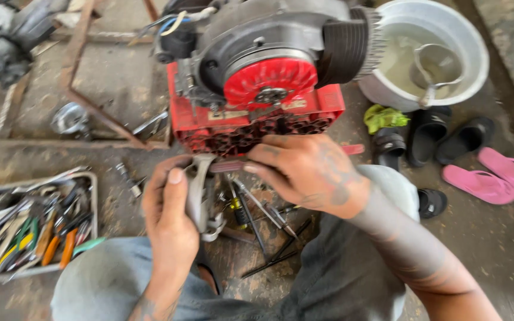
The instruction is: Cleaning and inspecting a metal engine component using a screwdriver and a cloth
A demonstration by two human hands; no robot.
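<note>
- Near the middle of the view, the left hand (171,208) is clamped around a grey cast-metal engine part (199,193), thumb pressed along its upper arm.
- Just right of it, the right hand (310,172) has its fingers pinched together on a thin reddish-handled tool (352,149) that points at the part's top end.
- Rigid and fairly heavy for its size is how the part looks; its curved middle gives the surest grip, and any oil on it would make it slippery.
- At the far side, close to both hands, a scooter engine (269,53) sits on a red plastic crate (322,110), whose edge crowds the work.
- Loose screwdrivers (263,208) lie on the floor under the hands.
- A tool tray (93,199) sits near left; a bucket of water (465,35) and sandals (495,172) lie to the right, where more floor is open.
</note>
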